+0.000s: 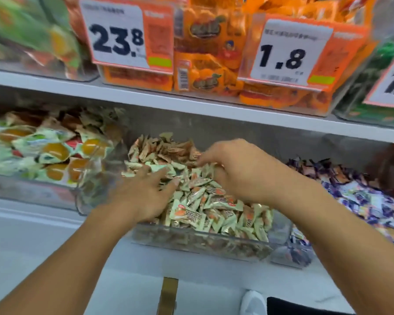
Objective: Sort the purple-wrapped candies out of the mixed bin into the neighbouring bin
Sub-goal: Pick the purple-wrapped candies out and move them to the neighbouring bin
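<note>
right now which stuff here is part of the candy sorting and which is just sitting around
Job: left hand and right hand in the middle bin; purple-wrapped candies in the bin to the right.

Lying about: orange jelly packs, orange snack bags, price tags.

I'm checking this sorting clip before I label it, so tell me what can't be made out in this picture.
All in the head view:
- Right hand: its fingers curl down into the middle bin, so any candy held is hidden.
- Purple candies among the pale candies: none visible; both hands, including the left hand, cover part of the pile.
- Purple-candy bin: cut off by the right edge.
- Small print on the price tags: blurred.
</note>
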Demonstrator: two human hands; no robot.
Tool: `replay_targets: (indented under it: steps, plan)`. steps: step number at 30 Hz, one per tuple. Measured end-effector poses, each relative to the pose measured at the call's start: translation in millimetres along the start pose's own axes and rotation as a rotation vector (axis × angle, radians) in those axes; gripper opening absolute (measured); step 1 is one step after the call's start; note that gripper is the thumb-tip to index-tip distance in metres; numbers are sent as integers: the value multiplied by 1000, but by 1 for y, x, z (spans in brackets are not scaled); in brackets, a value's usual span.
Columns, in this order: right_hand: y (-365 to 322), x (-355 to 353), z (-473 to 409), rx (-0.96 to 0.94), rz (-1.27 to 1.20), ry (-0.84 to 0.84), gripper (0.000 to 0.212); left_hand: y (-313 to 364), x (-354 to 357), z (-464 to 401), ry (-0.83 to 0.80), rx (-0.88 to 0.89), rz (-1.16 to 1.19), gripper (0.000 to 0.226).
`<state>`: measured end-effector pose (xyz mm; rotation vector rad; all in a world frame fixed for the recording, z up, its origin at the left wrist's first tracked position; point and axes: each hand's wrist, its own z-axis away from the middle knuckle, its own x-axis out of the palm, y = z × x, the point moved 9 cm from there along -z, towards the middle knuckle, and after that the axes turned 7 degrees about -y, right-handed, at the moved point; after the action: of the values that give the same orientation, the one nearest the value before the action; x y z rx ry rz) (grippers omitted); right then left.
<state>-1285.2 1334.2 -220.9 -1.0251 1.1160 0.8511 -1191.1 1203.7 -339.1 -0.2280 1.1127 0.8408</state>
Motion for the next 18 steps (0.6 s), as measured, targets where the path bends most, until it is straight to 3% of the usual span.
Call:
replay_targets:
  steps: [2, 7, 11, 13, 15, 18]
  plan:
    - [13, 18, -57, 27, 38, -153, 41, -2, 10, -7, -25, 82, 22, 97]
    - [40, 106, -123, 135, 69, -759, 48, 9, 17, -2, -75, 175, 10, 68]
    - [42, 103, -159, 168, -133, -707, 38, 14, 16, 6, -162, 211, 88, 68]
    - [51, 100, -172, 257, -249, -641, 47, 14, 17, 9, -197, 237, 140, 79]
    - [55, 101, -174, 315, -273, -665, 54, 11, 16, 10, -208, 230, 141, 89]
    - [36, 78, -165, 264, -193, -629, 43, 14, 14, 13, -188, 232, 101, 91]
